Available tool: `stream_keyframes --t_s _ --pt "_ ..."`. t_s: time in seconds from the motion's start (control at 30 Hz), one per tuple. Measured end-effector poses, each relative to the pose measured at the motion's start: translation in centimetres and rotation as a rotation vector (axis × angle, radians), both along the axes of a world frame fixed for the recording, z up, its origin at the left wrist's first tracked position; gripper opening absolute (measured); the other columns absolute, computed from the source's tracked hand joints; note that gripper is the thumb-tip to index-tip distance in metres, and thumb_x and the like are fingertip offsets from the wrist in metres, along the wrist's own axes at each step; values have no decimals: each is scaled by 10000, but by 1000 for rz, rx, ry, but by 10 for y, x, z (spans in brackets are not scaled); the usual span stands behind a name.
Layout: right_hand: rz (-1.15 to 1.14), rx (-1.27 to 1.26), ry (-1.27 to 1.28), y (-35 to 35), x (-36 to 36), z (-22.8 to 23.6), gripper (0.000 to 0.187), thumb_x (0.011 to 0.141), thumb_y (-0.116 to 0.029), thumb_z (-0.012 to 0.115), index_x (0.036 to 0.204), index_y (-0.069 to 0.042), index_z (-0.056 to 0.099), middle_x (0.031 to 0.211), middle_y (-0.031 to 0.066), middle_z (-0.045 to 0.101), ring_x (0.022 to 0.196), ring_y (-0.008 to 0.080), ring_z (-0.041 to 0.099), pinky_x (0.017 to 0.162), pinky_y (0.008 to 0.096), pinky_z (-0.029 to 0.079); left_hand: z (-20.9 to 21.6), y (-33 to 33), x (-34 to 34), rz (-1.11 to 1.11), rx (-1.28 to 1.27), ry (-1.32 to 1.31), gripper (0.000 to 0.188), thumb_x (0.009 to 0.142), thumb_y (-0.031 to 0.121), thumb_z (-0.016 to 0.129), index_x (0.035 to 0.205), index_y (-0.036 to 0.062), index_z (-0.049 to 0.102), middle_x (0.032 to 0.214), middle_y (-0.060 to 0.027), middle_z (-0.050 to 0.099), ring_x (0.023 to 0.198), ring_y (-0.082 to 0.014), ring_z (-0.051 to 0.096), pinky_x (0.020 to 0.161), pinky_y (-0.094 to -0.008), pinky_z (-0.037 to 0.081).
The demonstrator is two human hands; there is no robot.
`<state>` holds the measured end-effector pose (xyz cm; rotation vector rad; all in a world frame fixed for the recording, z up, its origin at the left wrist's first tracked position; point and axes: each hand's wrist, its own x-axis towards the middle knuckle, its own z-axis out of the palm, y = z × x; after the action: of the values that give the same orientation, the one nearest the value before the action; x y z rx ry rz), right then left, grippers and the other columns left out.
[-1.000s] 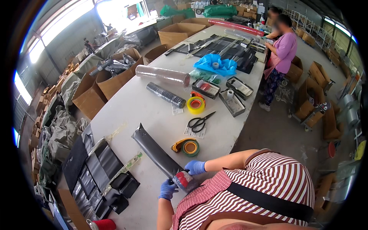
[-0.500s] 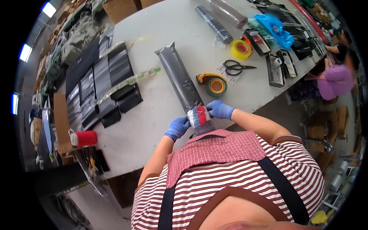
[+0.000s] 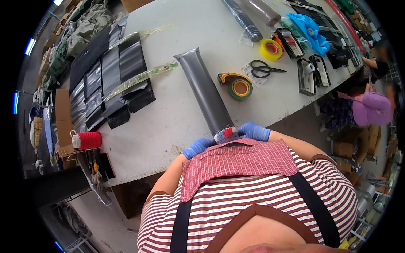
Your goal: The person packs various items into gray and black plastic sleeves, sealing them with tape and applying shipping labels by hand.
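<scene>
A long dark grey plastic bag lies on the table, its far end flat and its near end against my body. Poking out of its near mouth is a bundle with red, white and blue bands, mostly covered by the bag. My left hand, in a blue glove, is closed at the left of that mouth, fingertips partly hidden by the checked apron. On the right side my blue-gloved right hand has its fingers curled at the bag's edge. A tape dispenser with green tape rests to the right of the bag.
Black scissors, yellow tape and black boxes lie to the right. Stacked grey bags under clear tape cover the left side, near a red jug. Rolls lie at the back. Another person is at far right.
The bag now covers more of the banded bundle and looks fuller and smoother. Both hands have come closer to my body, at the bag's mouth. The view has shifted slightly.
</scene>
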<state>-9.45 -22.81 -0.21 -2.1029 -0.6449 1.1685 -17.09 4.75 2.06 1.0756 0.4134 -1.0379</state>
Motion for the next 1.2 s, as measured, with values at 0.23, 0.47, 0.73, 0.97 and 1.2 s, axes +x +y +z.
stream_keyframes --t_s 0.23,0.47,0.73,0.97,1.2 --pt "-144 216 -39 7 5 17 302 863 -247 629 1105 -76 685 993 185 698 935 312 677 832 375 513 -38 -2 -3 110 94 -241 245 969 170 584 1126 4 671 939 -27 689 893 -103 584 811 -274 500" --pt "-274 94 -211 28 30 23 327 843 -214 537 1071 -10 657 1008 240 670 946 383 643 845 417 504 -45 -1 27 -309 652 -710 333 964 260 539 1195 39 631 993 -171 702 874 -212 648 819 -359 501" --pt "-507 -33 -201 64 50 27 754 769 -576 694 1132 74 579 1049 254 665 992 353 645 858 400 501 -44 10 40 -351 585 -793 310 935 264 572 1131 35 645 907 -140 701 834 -224 653 771 -346 516" --pt "-439 328 -38 74 42 35 536 716 -258 815 1114 17 584 971 163 683 890 235 651 813 348 514 -29 41 157 706 260 -416 769 845 465 711 1391 21 402 1185 -138 594 1054 -231 583 874 -371 503" --pt "-268 288 -258 79 62 106 709 733 -303 817 1270 18 483 1073 155 644 1006 230 617 905 348 489 91 79 224 796 -133 -830 667 785 383 787 1269 2 533 1189 -125 624 1053 -232 615 931 -377 506"
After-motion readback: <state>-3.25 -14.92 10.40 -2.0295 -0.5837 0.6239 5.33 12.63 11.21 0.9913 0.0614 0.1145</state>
